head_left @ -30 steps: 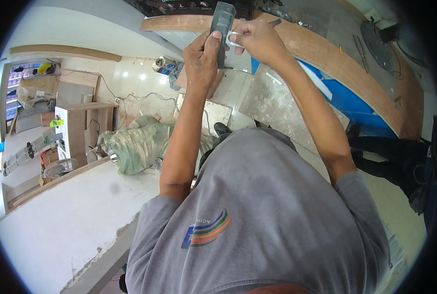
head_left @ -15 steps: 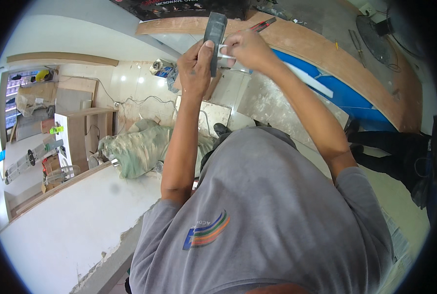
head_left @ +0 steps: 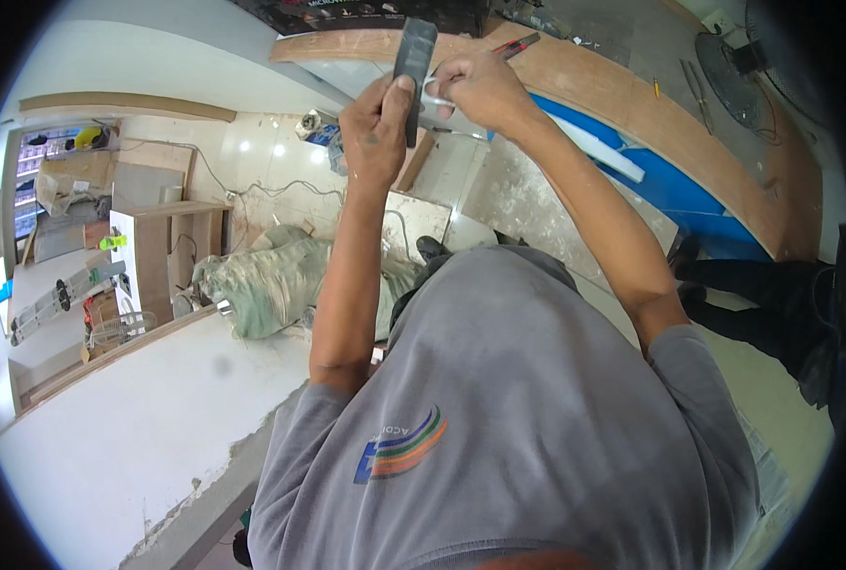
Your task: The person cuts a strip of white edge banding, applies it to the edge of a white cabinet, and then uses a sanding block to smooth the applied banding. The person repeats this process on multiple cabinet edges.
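My left hand [head_left: 376, 128] grips a long dark grey block [head_left: 415, 52] upright, thumb across its face. Just right of it, my right hand [head_left: 480, 95] pinches a small white strip [head_left: 432, 92] against or very near the block's side; whether they touch is unclear. Behind my hands runs a curved plywood counter edge [head_left: 594, 81], with a red-and-black tool [head_left: 518, 44] lying there and a black printed box [head_left: 339, 13] at the top.
Another person's dark-clothed legs [head_left: 755, 285] are at right, near a black fan [head_left: 729, 81]. Below the counter are blue panels [head_left: 689, 199] and a dusty board [head_left: 527, 204]. Green-wrapped sacks [head_left: 262, 285], a white partition top [head_left: 129, 446], cables and a wooden cabinet [head_left: 152, 256] fill the left.
Both hands have shifted slightly left, the block with them. My right fingers have curled around the white strip beside the block, covering more of it.
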Available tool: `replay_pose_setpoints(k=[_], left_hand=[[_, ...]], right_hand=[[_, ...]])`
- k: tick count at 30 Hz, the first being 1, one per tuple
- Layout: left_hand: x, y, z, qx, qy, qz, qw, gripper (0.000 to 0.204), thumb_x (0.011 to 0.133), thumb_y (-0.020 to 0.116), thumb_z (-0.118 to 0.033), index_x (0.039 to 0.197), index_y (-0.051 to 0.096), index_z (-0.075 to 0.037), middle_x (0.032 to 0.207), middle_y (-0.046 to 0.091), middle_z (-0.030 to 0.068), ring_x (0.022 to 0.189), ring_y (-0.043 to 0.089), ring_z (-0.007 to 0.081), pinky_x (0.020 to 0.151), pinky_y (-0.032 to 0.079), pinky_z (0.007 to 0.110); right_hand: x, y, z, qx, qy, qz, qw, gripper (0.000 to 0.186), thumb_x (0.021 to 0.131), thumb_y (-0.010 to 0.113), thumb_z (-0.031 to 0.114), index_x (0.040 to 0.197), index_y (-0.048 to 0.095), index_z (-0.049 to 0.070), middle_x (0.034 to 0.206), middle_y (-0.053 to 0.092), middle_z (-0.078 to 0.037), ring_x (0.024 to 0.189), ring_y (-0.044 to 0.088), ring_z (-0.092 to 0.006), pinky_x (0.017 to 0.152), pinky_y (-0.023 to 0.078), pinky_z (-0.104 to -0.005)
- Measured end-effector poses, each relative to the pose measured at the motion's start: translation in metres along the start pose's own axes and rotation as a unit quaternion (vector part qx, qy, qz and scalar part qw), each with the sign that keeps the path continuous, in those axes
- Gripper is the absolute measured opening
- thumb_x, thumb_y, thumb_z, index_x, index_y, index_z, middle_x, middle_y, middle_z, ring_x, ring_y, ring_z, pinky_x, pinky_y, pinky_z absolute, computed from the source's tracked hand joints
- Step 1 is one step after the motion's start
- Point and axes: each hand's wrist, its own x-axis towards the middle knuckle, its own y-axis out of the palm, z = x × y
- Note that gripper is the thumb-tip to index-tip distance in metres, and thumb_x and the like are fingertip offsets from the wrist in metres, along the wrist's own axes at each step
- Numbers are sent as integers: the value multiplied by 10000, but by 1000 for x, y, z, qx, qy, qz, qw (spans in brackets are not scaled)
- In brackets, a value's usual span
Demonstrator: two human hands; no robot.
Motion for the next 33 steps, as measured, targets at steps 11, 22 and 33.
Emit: replay_pose_setpoints(k=[11,22,33], left_hand=[[-9,6,-14,-21,-59,-14,998,352,1078,619,-290,1000,765,21,713,640,16,592,552,82,550,447,274],[-20,13,5,1,69,-25,997,397,1062,645,-357,991,749,19,744,682,32,633,568,75,571,424,243],[-60,159,212,129,72,234,961,449,972,700,-284,1333,628,-28,1123,724,210,1022,683,402,897,534,492]], right_hand=[[-14,-13,18,-58,-53,-24,997,184,886,679,173,869,786,24,704,742,-70,718,691,-156,685,526,-344],[-21,-10,-7,-51,-85,5,995,211,940,710,239,901,784,45,766,759,-57,672,644,-147,648,500,-331],[-34,-103,14,176,-104,-46,978,221,1035,682,199,1139,720,7,864,771,-65,678,618,-77,614,507,-255]])
